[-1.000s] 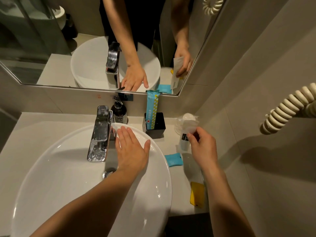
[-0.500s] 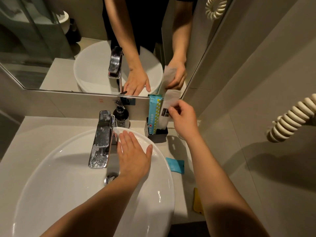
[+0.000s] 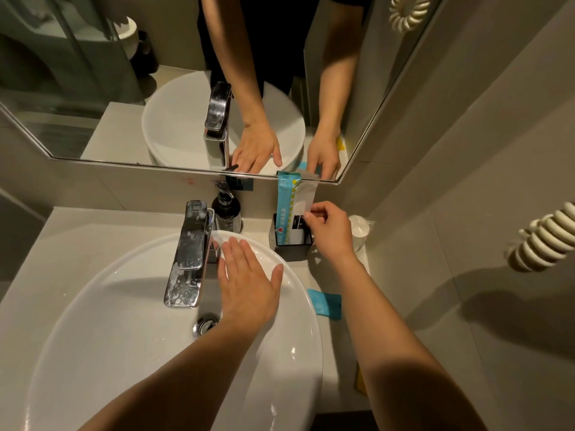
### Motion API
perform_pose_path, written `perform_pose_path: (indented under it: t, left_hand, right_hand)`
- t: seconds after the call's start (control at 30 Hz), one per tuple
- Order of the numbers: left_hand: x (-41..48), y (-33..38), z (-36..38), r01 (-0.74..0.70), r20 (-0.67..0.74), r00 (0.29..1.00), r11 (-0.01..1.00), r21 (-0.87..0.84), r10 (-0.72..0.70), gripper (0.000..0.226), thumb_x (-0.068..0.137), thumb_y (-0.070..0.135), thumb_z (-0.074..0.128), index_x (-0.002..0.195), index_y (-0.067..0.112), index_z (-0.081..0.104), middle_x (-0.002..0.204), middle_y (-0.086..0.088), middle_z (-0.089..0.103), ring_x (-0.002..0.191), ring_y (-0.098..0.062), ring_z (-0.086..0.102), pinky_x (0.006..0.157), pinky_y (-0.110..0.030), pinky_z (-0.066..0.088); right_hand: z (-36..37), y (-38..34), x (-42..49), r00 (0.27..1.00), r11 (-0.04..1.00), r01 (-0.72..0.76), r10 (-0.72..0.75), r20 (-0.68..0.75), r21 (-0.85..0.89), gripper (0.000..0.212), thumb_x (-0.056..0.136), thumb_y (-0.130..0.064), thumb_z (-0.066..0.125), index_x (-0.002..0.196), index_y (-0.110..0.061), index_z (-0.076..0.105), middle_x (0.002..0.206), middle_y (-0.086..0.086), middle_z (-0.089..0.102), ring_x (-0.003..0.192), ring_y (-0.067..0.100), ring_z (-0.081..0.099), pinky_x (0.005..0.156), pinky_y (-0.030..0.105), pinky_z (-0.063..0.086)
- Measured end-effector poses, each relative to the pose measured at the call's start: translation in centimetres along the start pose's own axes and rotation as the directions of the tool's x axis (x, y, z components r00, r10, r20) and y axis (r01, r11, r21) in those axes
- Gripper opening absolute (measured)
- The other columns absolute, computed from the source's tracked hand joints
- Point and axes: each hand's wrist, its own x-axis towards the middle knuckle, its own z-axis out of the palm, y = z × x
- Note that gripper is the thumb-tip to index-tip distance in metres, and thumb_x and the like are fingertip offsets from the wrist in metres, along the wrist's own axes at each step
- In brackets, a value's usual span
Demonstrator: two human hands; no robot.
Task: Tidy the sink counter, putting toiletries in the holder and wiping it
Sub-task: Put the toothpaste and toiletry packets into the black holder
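From the head camera, a white oval basin (image 3: 124,353) fills the near left of a pale counter (image 3: 62,237), with a chrome tap (image 3: 189,253) rising at its far rim, its spout flecked with white spots. The left hand (image 3: 249,284) lies flat on the basin's far right rim just beside the tap, palm down, fingers straight and close together, thumb spread to the right. It holds nothing that can be seen.

Farther right, a black square holder (image 3: 291,244) stands on the counter against the far wall. Two sachets stand upright in it: a teal packet (image 3: 284,206) on the left and a grey-white packet (image 3: 303,200) on the right, touching each other. The right hand (image 3: 329,231) is at the holder's right side, its thumb and fingertips (image 3: 308,217) pinching the right edge of the grey-white packet — whose lower end is already down inside the holder.

Between the tap and the holder stands a dark pump bottle (image 3: 227,209). A clear wrapped item (image 3: 359,227) sits just right of the right hand. A small teal sachet (image 3: 325,303) lies flat on the counter beside the basin's right rim, and a yellow item (image 3: 360,384) shows nearer, mostly hidden by the right forearm.

The mirror (image 3: 93,88) above the far wall reflects both hands and the basin — a cream coiled cord (image 3: 544,237) hangs on the right wall.
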Motion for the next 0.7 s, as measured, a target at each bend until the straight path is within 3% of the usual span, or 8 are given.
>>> perform_pose_path:
  t: [0.13,0.23,0.37,0.43,0.6,0.7]
  left_hand:
    - [0.1,0.0,0.2,0.009,-0.002,1.000,1.000,0.012,-0.009,0.092,0.097,0.066,0.012,0.158,0.000,-0.008,0.169,-0.021,-0.005,0.157,-0.035,-0.007,0.127,-0.050,0.002]
    - [0.1,0.0,0.2,0.006,0.012,1.000,1.000,0.018,-0.006,0.092,0.098,0.066,0.013,0.158,0.000,-0.008,0.169,-0.022,-0.005,0.156,-0.035,-0.007,0.127,-0.050,0.001]
    - [0.1,0.0,0.3,0.006,0.011,1.000,1.000,0.008,-0.006,0.092,0.098,0.066,0.016,0.158,0.000,-0.007,0.169,-0.022,-0.006,0.156,-0.035,-0.008,0.127,-0.050,0.000]
    - [0.1,0.0,0.2,0.008,0.012,1.000,1.000,0.002,-0.008,0.092,0.099,0.066,0.018,0.158,0.000,-0.007,0.169,-0.022,-0.007,0.156,-0.035,-0.009,0.127,-0.050,0.000]
    - [0.1,0.1,0.1,0.010,0.020,1.000,1.000,0.014,-0.010,0.093,0.098,0.067,0.016,0.158,0.001,-0.009,0.169,-0.021,-0.009,0.156,-0.034,-0.011,0.127,-0.049,-0.001]
    - [0.0,0.1,0.1,0.007,0.019,1.000,1.000,0.006,-0.008,0.093,0.098,0.066,0.017,0.158,0.000,-0.008,0.169,-0.021,-0.009,0.156,-0.034,-0.011,0.127,-0.049,-0.001]
  right_hand:
    - [-2.2,1.5,-2.4,0.998,0.999,-0.042,0.044,-0.048,0.028,0.013,0.094,-0.011,0.065,0.106,-0.013,0.068,0.090,0.003,0.068,0.078,0.012,0.060,0.069,0.017,0.048]
    - [-4.0,4.5,-5.0,0.991,0.986,-0.123,0.128,0.041,-0.114,0.015,0.095,-0.004,0.059,0.106,-0.008,0.067,0.093,0.004,0.067,0.079,0.012,0.061,0.058,0.010,0.045]
    - [-4.7,9.0,-7.8,0.930,0.876,-0.106,0.254,0.264,-0.471,0.026,0.085,-0.015,0.074,0.109,-0.013,0.065,0.106,0.004,0.066,0.090,0.018,0.061,0.076,0.025,0.051]
    - [-4.3,10.5,-8.7,0.908,0.823,-0.074,0.289,0.303,-0.563,0.035,0.082,-0.022,0.078,0.112,-0.017,0.060,0.111,0.004,0.061,0.096,0.022,0.061,0.086,0.035,0.053]
    - [-3.7,12.0,-9.8,0.924,0.836,-0.115,0.289,0.252,-0.537,0.027,0.087,-0.031,0.074,0.103,-0.018,0.057,0.105,0.004,0.059,0.089,0.020,0.060,0.072,0.029,0.046]
    - [-4.4,11.9,-10.5,0.943,0.907,-0.143,0.246,0.223,-0.396,0.022,0.094,-0.030,0.068,0.108,-0.018,0.056,0.106,0.001,0.061,0.091,0.019,0.061,0.073,0.028,0.047]
